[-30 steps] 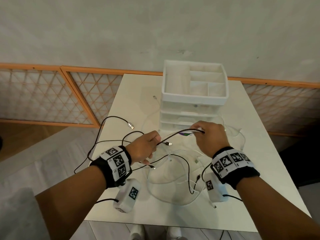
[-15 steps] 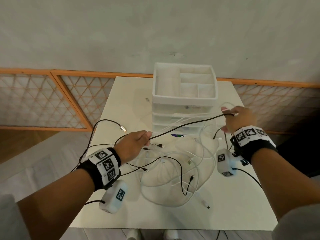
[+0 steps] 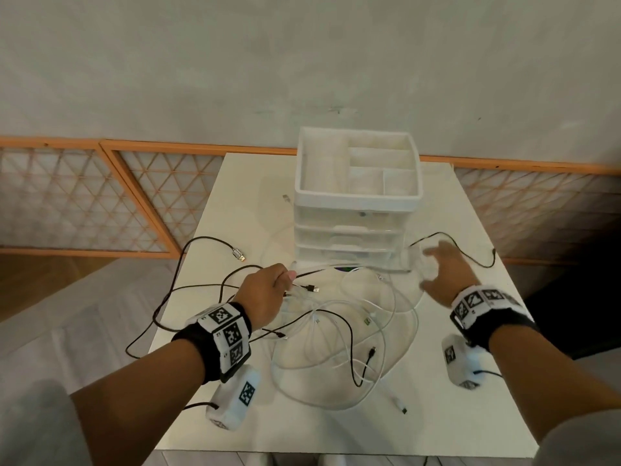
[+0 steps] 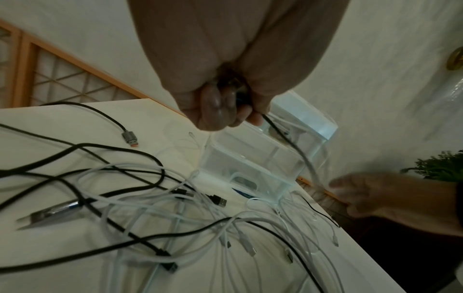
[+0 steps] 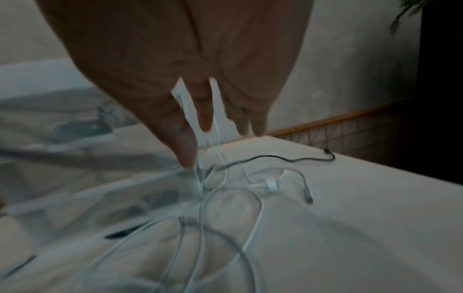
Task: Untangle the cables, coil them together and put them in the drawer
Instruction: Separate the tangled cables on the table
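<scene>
A tangle of white cables (image 3: 336,331) and black cables lies on the white table (image 3: 504,364) in front of a white drawer unit (image 3: 356,230). Its clear bottom drawer (image 3: 369,269) is pulled out. My left hand (image 3: 272,290) grips a black cable (image 3: 470,253) beside the tangle; the left wrist view shows the fingers (image 4: 225,111) curled round it. That cable runs past the drawer front and its far end lies loose on the table at the right. My right hand (image 3: 437,267) hovers blurred by the drawer's right corner, fingers (image 5: 205,123) straight over white cable loops (image 5: 225,188).
A second black cable with a metal USB plug (image 3: 239,254) trails off the table's left edge. The organiser tray (image 3: 356,196) on top of the unit has several compartments. An orange lattice screen (image 3: 67,203) runs behind the table. A plant (image 4: 438,166) stands at the right.
My right hand has let go of the black cable it held stretched out to the right and has come back down beside the drawer. The cable's end now lies on the table.
</scene>
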